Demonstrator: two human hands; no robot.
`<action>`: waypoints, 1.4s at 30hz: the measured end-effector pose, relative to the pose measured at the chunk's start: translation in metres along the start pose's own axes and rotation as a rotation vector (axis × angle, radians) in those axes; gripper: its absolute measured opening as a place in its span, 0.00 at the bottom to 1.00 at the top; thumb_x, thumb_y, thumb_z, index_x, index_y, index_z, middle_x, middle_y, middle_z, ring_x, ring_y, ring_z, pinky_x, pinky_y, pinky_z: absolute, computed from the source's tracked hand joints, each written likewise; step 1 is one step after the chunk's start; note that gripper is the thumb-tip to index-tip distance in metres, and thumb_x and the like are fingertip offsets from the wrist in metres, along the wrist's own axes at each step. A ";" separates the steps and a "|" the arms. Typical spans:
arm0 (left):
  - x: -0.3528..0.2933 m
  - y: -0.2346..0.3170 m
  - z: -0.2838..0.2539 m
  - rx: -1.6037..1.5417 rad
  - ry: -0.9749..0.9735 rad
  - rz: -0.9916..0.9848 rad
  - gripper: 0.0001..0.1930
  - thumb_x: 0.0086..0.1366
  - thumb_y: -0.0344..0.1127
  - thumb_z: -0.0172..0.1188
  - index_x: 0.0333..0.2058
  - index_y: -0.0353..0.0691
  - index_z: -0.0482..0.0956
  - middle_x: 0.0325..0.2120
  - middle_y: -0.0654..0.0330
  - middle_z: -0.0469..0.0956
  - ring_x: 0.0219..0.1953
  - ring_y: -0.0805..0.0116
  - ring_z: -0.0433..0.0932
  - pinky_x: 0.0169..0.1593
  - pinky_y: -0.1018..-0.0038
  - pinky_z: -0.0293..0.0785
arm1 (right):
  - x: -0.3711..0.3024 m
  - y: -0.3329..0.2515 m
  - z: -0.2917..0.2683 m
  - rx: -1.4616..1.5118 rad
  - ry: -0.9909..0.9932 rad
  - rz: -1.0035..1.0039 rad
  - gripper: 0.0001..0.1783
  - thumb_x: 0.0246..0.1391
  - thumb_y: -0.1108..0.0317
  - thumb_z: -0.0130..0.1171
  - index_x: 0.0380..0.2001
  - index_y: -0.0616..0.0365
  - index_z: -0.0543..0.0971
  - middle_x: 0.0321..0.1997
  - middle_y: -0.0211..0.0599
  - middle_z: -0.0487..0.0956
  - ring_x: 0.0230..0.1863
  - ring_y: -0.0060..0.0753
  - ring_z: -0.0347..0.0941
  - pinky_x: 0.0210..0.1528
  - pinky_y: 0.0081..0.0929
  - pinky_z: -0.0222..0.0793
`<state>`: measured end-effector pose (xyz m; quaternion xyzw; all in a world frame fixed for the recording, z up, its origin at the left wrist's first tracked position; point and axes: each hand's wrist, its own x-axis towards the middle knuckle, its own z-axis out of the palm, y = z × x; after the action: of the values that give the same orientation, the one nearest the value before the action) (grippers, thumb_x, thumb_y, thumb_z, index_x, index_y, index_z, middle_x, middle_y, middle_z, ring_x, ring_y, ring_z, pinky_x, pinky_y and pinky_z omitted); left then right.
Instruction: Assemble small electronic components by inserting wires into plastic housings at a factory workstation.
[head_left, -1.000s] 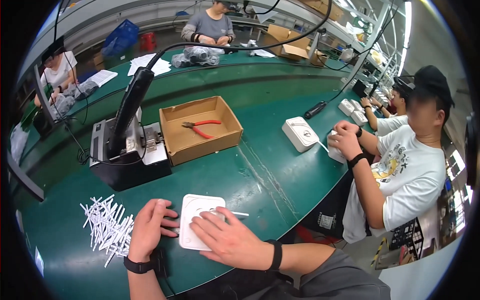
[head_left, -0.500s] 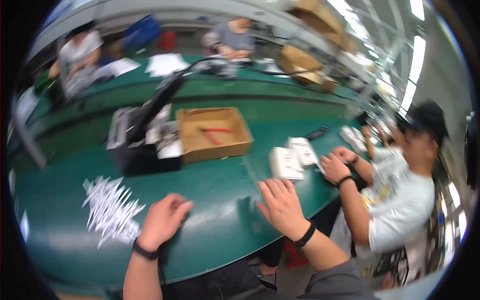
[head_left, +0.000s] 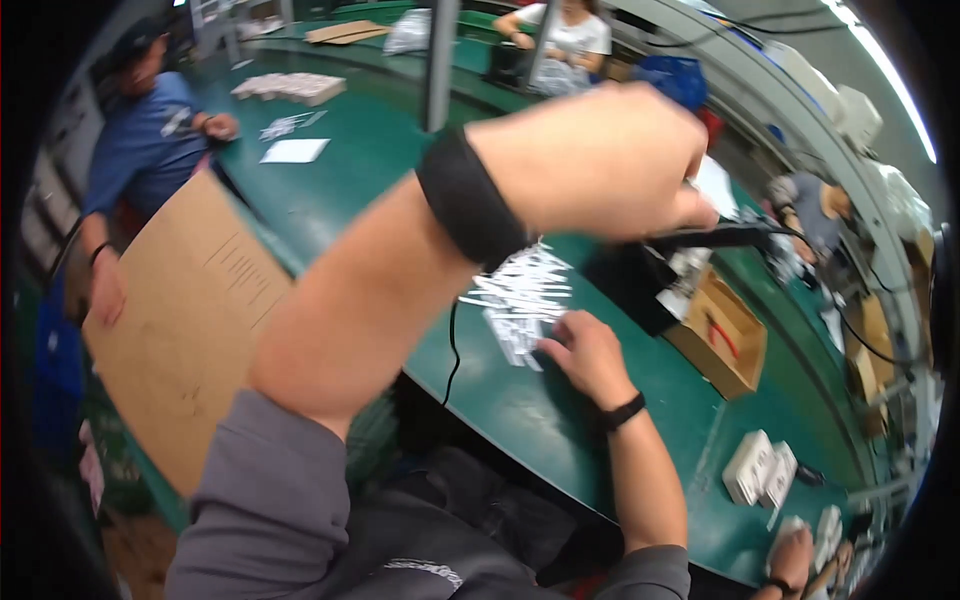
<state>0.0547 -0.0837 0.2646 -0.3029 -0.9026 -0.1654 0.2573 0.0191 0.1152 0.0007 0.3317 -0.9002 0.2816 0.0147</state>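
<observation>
My left arm reaches across the view. My left hand [head_left: 620, 160], with a black wristband, is raised close to me, its fingers curled closed; what they hold, if anything, I cannot make out. Behind its thumb runs a black bar [head_left: 715, 237] with a cable; whether they touch is unclear. Low over the green table [head_left: 510, 420], my right hand [head_left: 592, 358] is open, thumb apart from the fingers. It lies beside a loose pile of white paper strips [head_left: 525, 295], partly hidden by my left wrist.
A black bin [head_left: 630, 285] and a cardboard tray [head_left: 740, 350] holding red-handled pliers [head_left: 722, 335] stand beyond my right hand. White boxes [head_left: 750, 468] sit at right, near a co-worker's hand [head_left: 792, 555]. At left, a person in blue touches a large cardboard sheet [head_left: 190, 330].
The view has swung left, bringing the cardboard sheet and the person in blue in. My left hand has risen from the table, fingers closed; my right hand now lies by the paper strips.
</observation>
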 end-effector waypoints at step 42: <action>-0.398 -0.047 0.090 0.383 -0.438 -0.385 0.22 0.72 0.43 0.58 0.60 0.39 0.80 0.56 0.42 0.75 0.63 0.43 0.73 0.64 0.54 0.73 | -0.025 0.033 -0.025 0.591 -0.032 0.235 0.05 0.62 0.75 0.66 0.39 0.65 0.82 0.22 0.28 0.78 0.18 0.21 0.73 0.20 0.21 0.66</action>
<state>0.2646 -0.2622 -0.0405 -0.1016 -0.9916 0.0302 0.0737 0.0145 0.1627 0.0002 0.2199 -0.8116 0.5256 -0.1292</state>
